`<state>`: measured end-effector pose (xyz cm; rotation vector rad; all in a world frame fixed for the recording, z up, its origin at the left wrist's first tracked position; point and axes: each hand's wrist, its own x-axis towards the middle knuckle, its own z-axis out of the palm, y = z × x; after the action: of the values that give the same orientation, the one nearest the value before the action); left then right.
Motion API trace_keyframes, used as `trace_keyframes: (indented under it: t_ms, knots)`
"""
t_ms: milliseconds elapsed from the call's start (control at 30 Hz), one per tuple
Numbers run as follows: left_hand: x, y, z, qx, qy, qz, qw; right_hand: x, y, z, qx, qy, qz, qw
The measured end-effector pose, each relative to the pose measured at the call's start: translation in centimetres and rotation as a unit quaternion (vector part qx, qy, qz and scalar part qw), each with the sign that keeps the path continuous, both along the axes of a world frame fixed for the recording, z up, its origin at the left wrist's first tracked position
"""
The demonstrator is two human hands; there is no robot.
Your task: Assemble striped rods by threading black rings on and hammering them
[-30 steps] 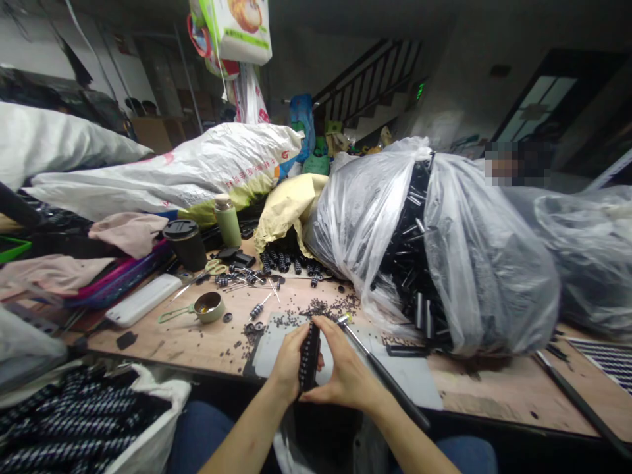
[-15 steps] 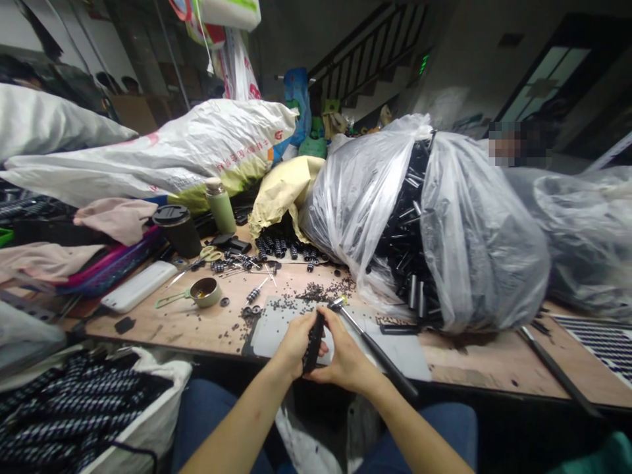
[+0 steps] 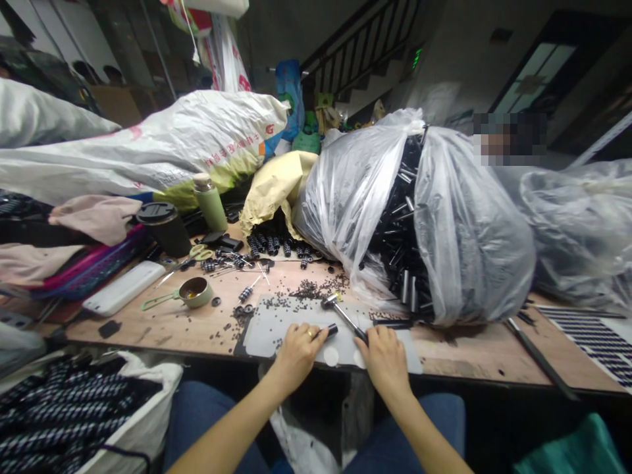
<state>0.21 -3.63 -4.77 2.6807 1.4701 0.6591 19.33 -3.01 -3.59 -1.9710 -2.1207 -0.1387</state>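
Just above the grey board (image 3: 269,322) at the front of the bench, my left hand (image 3: 299,352) is closed round a short black tube (image 3: 330,330), whose end sticks out to the right. My right hand (image 3: 388,359) is wrapped round the black grip of a hammer (image 3: 348,316). The hammer slants up and left, its head resting near the board's back edge. Two pale round spots (image 3: 330,356) show on the board between my hands. Tiny black pieces (image 3: 316,288) lie scattered over the board and the wood behind it.
A large clear plastic bag (image 3: 469,230) of black tubes bulges at the back right. At left are a small pan (image 3: 195,291), scissors (image 3: 201,252), a green bottle (image 3: 210,204) and a black cup (image 3: 162,227). A sack of patterned black pieces (image 3: 64,408) stands below left.
My hands were together round an upright black piece; they have parted. The left has lowered its piece toward the board, and the right has taken hold of the hammer that was lying there.
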Motion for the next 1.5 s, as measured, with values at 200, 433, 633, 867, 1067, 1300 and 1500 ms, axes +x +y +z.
trace_keyframes:
  t_ms: [200, 433, 633, 867, 1067, 1300, 1500]
  knots:
    - [-0.9, 0.0, 0.4, 0.054, 0.069, 0.028, 0.996, 2.5, -3.2, 1.2, -0.045, 0.112, -0.004, 0.993]
    - [0.4, -0.7, -0.1, 0.032, 0.092, 0.066, 0.993, 1.8, -6.6, 1.1, -0.059, 0.075, 0.020, 0.995]
    - [3.9, -2.2, -1.2, 0.005, 0.071, 0.086, 0.994, -0.7, -7.0, 4.9, 0.053, 0.204, 0.070, 0.975]
    - [3.5, -0.7, -1.3, -0.055, 0.050, 0.073, 0.995, -2.7, -7.9, 6.7, 0.086, 0.282, 0.130, 0.947]
    - [3.1, -0.5, -2.2, -0.037, 0.052, 0.052, 0.997, -3.8, -6.6, 3.1, 0.013, 0.074, 0.135, 0.988]
    - [3.0, 0.1, -0.9, -0.038, 0.015, 0.098, 0.994, -2.5, -6.5, 3.6, 0.030, 0.075, 0.095, 0.992]
    - [4.2, -2.3, 1.6, -0.107, -0.038, 0.061, 0.992, 0.7, -3.6, 1.9, 0.004, 0.038, 0.016, 0.999]
